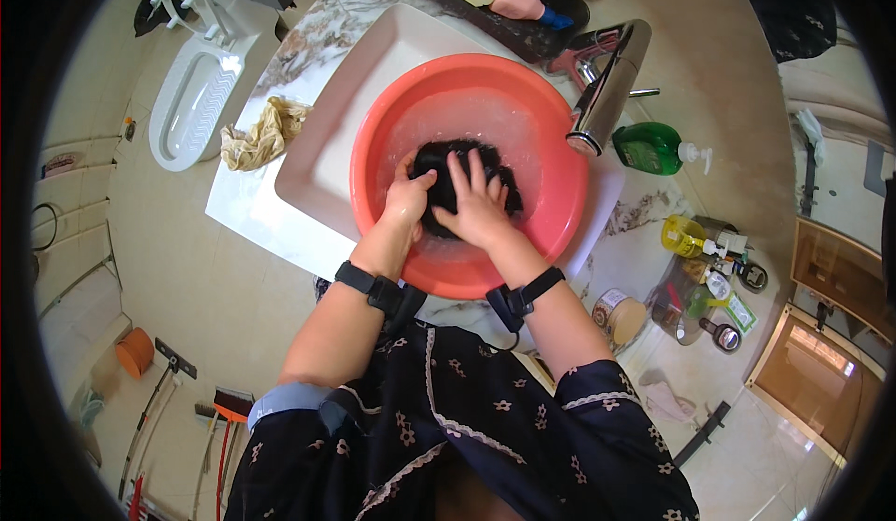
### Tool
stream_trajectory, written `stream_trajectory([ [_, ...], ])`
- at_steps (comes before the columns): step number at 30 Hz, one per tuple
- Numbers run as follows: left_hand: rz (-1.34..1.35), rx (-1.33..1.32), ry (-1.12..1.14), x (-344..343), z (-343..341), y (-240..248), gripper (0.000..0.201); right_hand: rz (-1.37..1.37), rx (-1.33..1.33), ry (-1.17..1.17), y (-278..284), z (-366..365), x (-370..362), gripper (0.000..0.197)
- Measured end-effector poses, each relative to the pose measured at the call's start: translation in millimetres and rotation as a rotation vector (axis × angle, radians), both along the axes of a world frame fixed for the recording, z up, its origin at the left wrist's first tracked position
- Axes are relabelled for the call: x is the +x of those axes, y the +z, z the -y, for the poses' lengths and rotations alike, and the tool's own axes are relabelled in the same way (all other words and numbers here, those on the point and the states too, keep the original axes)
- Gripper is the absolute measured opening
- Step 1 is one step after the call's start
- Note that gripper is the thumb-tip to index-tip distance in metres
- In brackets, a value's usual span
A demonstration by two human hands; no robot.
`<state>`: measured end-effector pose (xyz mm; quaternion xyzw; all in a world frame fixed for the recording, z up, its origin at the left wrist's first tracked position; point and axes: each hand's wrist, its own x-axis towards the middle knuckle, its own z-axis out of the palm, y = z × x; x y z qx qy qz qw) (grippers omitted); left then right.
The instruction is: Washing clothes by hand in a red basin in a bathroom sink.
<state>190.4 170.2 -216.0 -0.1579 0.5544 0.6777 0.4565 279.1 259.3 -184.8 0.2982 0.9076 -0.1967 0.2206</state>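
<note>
A soft black bundle (439,162), wet cloth or hair-like, lies in soapy water inside a coral-pink plastic basin (371,111). My left hand (409,194) holds the bundle's left side, with the thumb on top and the other fingers partly hidden behind its edge. Spread fingers of my right hand (478,206) rest flat on the top and right of the bundle. The basin stands in a white rectangular sink (322,138). Above the basin's right rim reaches a chrome faucet (611,92).
Right of the faucet stands a green pump bottle (651,148); several bottles and a round jar (619,316) follow nearer me. A crumpled beige cloth (266,134) lies on the marbled counter at left. Soaps and a pink bottle (518,0) sit behind. A squat toilet (196,101) is far left.
</note>
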Motion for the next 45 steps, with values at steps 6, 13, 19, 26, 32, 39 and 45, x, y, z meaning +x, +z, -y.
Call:
stream_trajectory([
  [6, 0.155, -0.098, -0.118, -2.6, -13.6, 42.5, 0.052, -0.095, 0.087, -0.062, -44.8, -37.8, 18.0, 0.075],
  [13, 0.505, 0.057, 0.001, -9.6, -16.1, 10.1, 0.037, -0.436, -0.329, -0.435, -41.4, 15.7, -0.9, 0.055],
  [19, 0.565, 0.042, -0.050, -12.8, -15.6, 21.3, 0.024, -0.577, -0.604, -0.604, -10.4, 22.5, 7.2, 0.046],
  [26, 0.385, 0.022, -0.014, 1.8, -24.2, 26.7, 0.021, -0.553, -0.297, -0.459, 27.2, 19.4, 9.7, 0.030],
  [32, 0.269, 0.033, -0.120, -0.2, -18.1, 53.5, 0.042, -0.473, -0.345, -0.361, 38.7, -0.9, 10.6, 0.027],
  [39, -0.414, 0.086, -0.447, -47.7, 11.5, 94.8, 0.046, -0.464, -0.111, -0.362, 34.8, -49.3, 36.3, 0.040],
  [45, -1.587, -0.961, -0.364, -124.6, 81.1, 95.0, 0.045, -0.043, -0.334, 0.029, 13.9, -60.2, 80.6, 0.065],
])
